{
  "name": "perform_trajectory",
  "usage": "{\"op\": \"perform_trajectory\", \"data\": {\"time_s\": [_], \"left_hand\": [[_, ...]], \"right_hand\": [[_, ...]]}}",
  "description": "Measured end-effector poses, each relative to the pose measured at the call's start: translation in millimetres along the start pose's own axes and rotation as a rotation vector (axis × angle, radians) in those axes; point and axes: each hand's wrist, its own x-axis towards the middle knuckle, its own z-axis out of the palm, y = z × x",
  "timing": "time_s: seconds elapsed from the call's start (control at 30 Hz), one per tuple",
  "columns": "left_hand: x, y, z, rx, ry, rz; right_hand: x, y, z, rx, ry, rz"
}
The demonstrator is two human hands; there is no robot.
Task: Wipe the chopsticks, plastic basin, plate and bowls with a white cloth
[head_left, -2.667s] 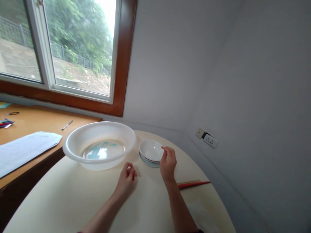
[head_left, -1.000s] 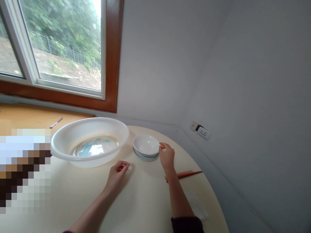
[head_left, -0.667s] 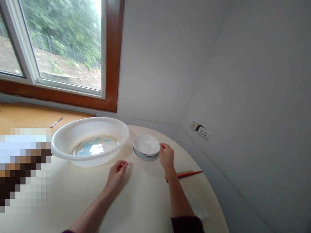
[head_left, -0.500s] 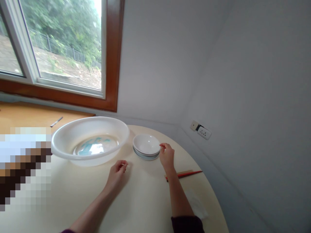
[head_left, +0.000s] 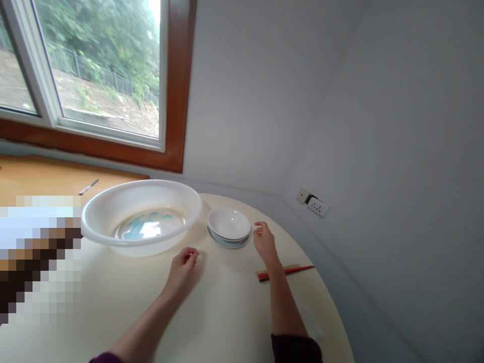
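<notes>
A short stack of small white bowls (head_left: 229, 226) sits on the round cream table (head_left: 212, 312), just right of a large white plastic basin (head_left: 141, 216) that holds a little water. My right hand (head_left: 263, 241) rests on the table a short gap to the right of the bowls, fingers curled loosely, touching nothing. My left hand (head_left: 183, 268) lies on the table in front of the basin with its fingers curled in and nothing visible in them.
Red and tan chopsticks (head_left: 286, 271) lie on the table behind my right wrist. A wooden desk (head_left: 45, 176) with a pen (head_left: 88, 186) stands at the left under the window. A wall socket (head_left: 313, 203) is at the right. A blurred patch covers the left side.
My right hand has come off the rim of the bowls and moved slightly right. The left hand has stayed where it was. The view has shifted a little.
</notes>
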Motion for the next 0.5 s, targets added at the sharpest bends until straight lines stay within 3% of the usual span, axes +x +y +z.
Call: {"op": "perform_trajectory", "data": {"time_s": [0.2,0.37,0.5], "left_hand": [[-1.9,3.4,-0.3,0.032,-0.006,0.03],[-2.4,2.8,-0.4,0.033,0.0,0.077],[-2.3,1.7,0.7,0.004,-0.003,0.09]], "right_hand": [[-5.0,11.0,2.7,-0.076,-0.25,-0.158],[-11.9,7.6,15.4,-0.128,-0.254,-0.109],[-11.6,8.8,22.3,0.011,-0.18,-0.062]]}}
